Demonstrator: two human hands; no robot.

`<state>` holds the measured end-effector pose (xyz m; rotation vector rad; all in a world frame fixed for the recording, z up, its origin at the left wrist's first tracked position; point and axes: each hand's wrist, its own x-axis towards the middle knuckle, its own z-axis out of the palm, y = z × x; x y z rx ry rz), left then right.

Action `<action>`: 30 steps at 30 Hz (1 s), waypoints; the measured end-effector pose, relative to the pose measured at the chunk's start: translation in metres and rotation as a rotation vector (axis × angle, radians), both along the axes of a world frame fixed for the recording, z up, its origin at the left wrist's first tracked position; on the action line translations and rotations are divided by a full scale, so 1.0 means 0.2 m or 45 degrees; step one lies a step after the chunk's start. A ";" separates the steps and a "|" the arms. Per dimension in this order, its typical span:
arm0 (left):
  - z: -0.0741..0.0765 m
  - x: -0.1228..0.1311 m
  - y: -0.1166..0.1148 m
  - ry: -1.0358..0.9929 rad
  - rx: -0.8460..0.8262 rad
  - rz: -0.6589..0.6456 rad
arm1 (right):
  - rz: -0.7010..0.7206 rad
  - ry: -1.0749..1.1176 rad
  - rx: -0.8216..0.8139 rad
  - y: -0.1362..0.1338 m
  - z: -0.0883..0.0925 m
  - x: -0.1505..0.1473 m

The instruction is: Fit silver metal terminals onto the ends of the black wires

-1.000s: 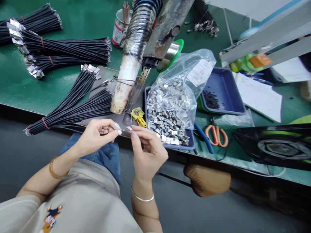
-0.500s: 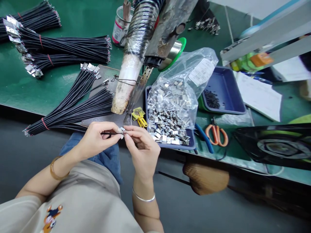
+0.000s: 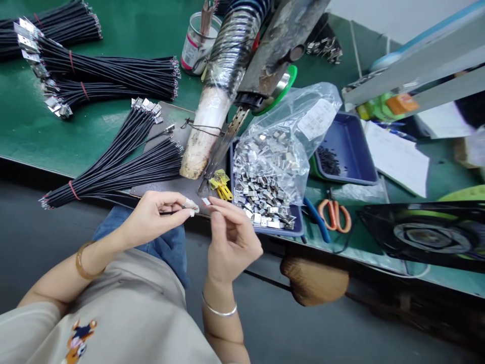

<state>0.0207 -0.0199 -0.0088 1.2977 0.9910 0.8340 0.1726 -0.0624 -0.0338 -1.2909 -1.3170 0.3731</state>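
Note:
My left hand [image 3: 153, 217] is closed in a pinch on the end of a thin black wire [image 3: 170, 213] just in front of the bench edge. My right hand [image 3: 231, 237] pinches a small metal terminal [image 3: 206, 201] between thumb and forefinger, a short gap from the left fingertips. Beside my right hand a blue tray [image 3: 299, 230] holds a heap of metal terminals [image 3: 261, 197] spilling from a clear plastic bag [image 3: 288, 136]. A bundle of black wires [image 3: 121, 169] tied with red bands lies on the bench just beyond my left hand.
A taped machine arm [image 3: 223, 86] slants down to a dark plate [image 3: 170, 187]. More wire bundles [image 3: 106, 76] lie at the back left on the green mat. Orange-handled scissors [image 3: 335, 215], a second blue tray [image 3: 346, 151], papers [image 3: 396, 156], a tin [image 3: 199, 43] and a black fan [image 3: 428, 232] stand to the right.
Half a second ago my two hands met, fingertips together at the wire's end. They have since parted slightly, the right hand still pinching a metal terminal.

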 end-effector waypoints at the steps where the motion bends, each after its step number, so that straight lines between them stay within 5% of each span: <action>1: 0.00 0.00 0.01 -0.029 -0.049 0.013 | -0.035 -0.012 0.056 0.00 0.00 0.00; 7: -0.01 0.02 0.03 -0.039 -0.136 0.029 | 0.030 -0.241 0.234 -0.01 0.00 0.02; 15: 0.00 0.02 0.04 -0.029 -0.113 0.002 | 0.118 -0.060 0.089 -0.02 0.00 0.01; 20: 0.01 0.02 0.05 -0.047 -0.109 -0.015 | -0.018 -0.136 0.285 -0.01 -0.01 0.02; 23: 0.01 0.03 0.04 -0.069 -0.130 -0.017 | 0.050 -0.307 0.329 -0.01 -0.01 0.02; 30: -0.01 0.03 0.04 -0.097 -0.120 0.058 | 0.040 -0.073 0.131 0.02 -0.05 0.02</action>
